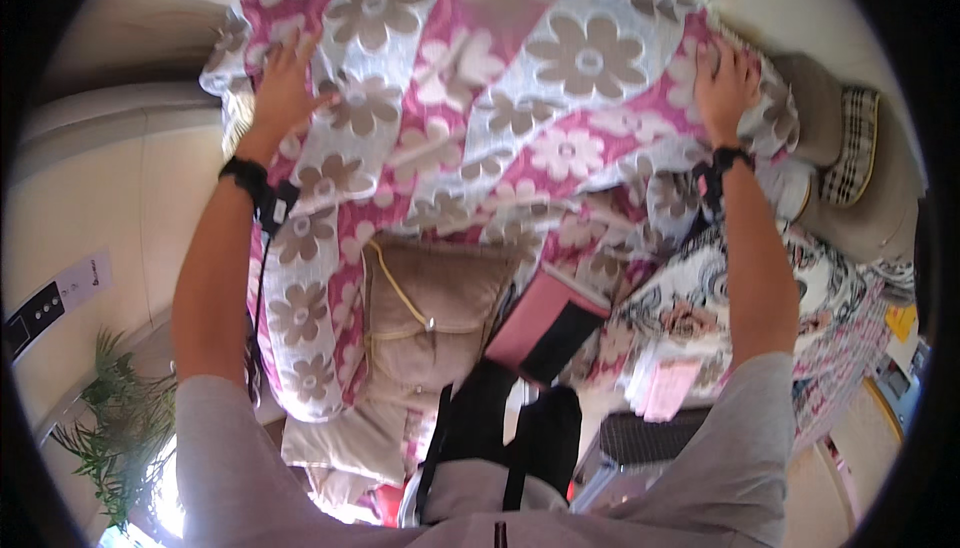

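Observation:
A floral cloth (590, 58) in pink, pale grey and brown covers a broad padded surface ahead of me, with folds bunched along its near part. On its left side my left hand (285, 98) lies with the fingers stretched out and the thumb apart. Near the right edge of the same cloth rests my right hand (727, 93), fingers spread over the fabric. Both hands press on the cloth without holding anything. Dark bands are strapped round both wrists, and a black cable hangs from the left one.
A beige cushion (410, 318) with yellow piping lies nearer me, beside a flat pink and black case (550, 328). At right are beige cushions (810, 108) with checked trim and a black-and-white patterned cloth (790, 288). A plant (115, 408) and a switch panel (60, 303) are at left.

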A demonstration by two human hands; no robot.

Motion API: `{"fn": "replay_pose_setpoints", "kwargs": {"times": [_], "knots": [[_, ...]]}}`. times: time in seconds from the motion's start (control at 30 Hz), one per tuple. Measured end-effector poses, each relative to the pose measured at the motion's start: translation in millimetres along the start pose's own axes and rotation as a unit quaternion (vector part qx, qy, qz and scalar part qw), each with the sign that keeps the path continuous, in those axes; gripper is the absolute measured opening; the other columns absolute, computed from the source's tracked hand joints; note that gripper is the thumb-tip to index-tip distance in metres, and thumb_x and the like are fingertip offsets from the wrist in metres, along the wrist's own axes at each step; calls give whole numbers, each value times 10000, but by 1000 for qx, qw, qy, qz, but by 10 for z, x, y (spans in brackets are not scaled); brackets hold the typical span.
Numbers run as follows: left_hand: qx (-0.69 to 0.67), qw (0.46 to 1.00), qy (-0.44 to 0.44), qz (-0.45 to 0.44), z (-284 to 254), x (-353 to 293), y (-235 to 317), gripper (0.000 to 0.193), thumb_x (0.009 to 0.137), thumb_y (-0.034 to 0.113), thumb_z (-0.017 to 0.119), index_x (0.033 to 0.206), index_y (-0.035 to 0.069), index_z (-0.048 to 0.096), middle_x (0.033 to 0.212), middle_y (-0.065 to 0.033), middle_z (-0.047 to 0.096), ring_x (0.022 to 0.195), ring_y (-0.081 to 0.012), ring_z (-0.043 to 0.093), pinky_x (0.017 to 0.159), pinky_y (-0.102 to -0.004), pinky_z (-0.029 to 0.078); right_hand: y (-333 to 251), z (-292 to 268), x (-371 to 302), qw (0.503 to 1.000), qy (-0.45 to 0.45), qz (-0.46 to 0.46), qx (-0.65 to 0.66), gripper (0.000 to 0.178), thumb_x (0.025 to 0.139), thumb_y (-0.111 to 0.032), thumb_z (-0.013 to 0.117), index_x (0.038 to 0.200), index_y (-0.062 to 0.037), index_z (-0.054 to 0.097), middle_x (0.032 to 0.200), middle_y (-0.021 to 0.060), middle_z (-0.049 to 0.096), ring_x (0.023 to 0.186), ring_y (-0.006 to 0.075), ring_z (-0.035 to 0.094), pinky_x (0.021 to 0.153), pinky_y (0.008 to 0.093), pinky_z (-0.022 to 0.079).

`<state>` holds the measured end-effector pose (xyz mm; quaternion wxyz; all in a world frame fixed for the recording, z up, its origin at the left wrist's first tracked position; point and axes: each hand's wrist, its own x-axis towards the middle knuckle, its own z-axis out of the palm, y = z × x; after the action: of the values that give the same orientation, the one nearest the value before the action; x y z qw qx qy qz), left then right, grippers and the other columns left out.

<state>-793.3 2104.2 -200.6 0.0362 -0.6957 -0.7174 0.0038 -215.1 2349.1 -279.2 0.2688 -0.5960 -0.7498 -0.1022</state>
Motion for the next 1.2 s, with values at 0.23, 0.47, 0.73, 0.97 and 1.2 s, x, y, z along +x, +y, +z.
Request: {"fn": "replay_pose_setpoints", "kwargs": {"times": [0.23,0.47,0.73,0.97,1.2], "knots": [[29,999,2,-45,71,204,89,845,731,460,815,1440,197,438,1368,-169,574,1185,-373,589,929,-487,510,77,34,-14,998,-23,-35,-43,494,931,-594,506,1280,-256,596,1315,73,577,1264,407,432,1043,589,248],[16,983,-73,-166,-108,306,427,675,754,382,805,1326,204,493,1225,-151,644,1127,-396,608,889,-516,520,21,82,-27,995,23,-47,-82,468,928,-551,507,1231,-210,613,1197,93,597,1170,392,478,967,561,303],[0,990,-8,-138,-9,229,369,682,766,268,792,1367,185,479,1355,-130,562,1222,-438,531,965,-503,491,-107,42,4,997,41,-51,-52,433,914,-484,506,1179,-163,625,1117,86,587,1107,367,485,924,543,318],[-10,982,-56,-179,-30,286,413,735,775,221,787,1426,182,448,1498,-149,445,1324,-458,442,1058,-500,432,-201,-13,50,996,57,-62,-25,422,905,-463,501,1163,-152,626,1086,91,577,1066,354,486,911,510,313],[7,984,-6,-176,12,195,457,774,764,211,799,1451,202,443,1543,-147,391,1370,-453,395,1120,-475,377,-285,-96,101,997,58,-58,-10,375,863,-397,535,1125,-148,637,1076,90,581,1071,338,493,918,484,319]]}}
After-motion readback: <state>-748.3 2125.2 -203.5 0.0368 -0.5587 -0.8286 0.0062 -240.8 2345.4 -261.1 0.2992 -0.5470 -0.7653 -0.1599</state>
